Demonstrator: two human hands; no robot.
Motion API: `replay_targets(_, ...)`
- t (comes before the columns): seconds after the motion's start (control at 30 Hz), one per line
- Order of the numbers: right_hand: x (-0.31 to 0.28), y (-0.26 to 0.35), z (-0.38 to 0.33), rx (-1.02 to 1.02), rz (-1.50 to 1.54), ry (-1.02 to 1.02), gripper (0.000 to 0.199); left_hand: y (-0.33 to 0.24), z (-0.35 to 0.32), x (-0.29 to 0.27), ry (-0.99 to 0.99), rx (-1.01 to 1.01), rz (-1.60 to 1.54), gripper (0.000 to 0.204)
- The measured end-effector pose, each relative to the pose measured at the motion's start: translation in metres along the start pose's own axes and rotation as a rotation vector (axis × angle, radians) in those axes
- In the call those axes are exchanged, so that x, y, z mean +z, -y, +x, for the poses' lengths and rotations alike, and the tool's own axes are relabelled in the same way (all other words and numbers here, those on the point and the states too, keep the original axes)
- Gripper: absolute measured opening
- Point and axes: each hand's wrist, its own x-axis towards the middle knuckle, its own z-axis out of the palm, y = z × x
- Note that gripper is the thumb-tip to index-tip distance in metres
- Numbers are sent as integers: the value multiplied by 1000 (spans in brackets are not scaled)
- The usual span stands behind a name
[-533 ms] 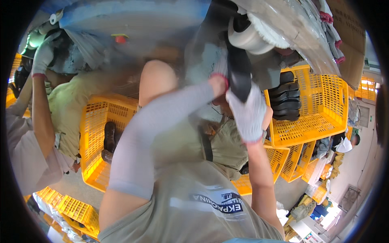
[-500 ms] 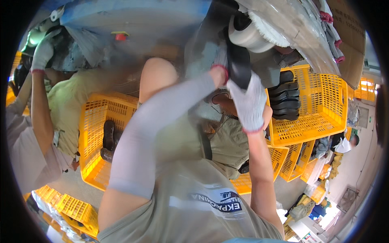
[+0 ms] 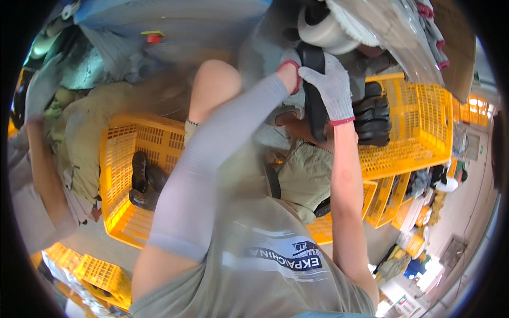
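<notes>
A long black shoe (image 3: pixel 315 100) hangs upright between my two gloved hands, just below a white round brush wheel (image 3: pixel 326 32). My left hand (image 3: pixel 291 62), in a pale knit glove with a red cuff, grips its upper left side; most of these fingers are behind the shoe. On the other side my right hand (image 3: pixel 333 87), gloved alike, is closed round the shoe, thumb across its front. The shoe and the wheel stand slightly apart. Right beside my right wrist, several black shoes (image 3: pixel 373 119) lie stacked in a yellow crate (image 3: pixel 424 143).
Another yellow crate (image 3: pixel 119 175) at my left holds a few dark shoes (image 3: pixel 140 172). Beyond it sits a co-worker, whose gloved hand (image 3: pixel 45 87) is blurred. Clear plastic sheeting (image 3: pixel 392 37) hangs at the upper right near a cardboard box (image 3: pixel 461 58). A red button (image 3: pixel 154 37) is on the machine ahead.
Both hands have shifted the shoe downward, away from the brush wheel, and my right hand has moved up along it. The co-worker's hand has lowered.
</notes>
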Motion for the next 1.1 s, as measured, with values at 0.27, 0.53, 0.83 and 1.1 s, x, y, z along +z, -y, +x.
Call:
replay_targets(0.27,5,9,-21,-142,-476,113,60,-34,15,11,-228,278,383,46)
replay_targets(0.53,-27,53,-71,-166,-157,-73,48,-18,-39,19,-63,291,393,49)
replay_targets(0.83,31,-37,19,-193,-327,-326,31,-26,6,-3,-63,409,495,57)
replay_targets(1.1,3,-29,14,-91,-36,44,77,-32,5,-3,-34,141,328,63)
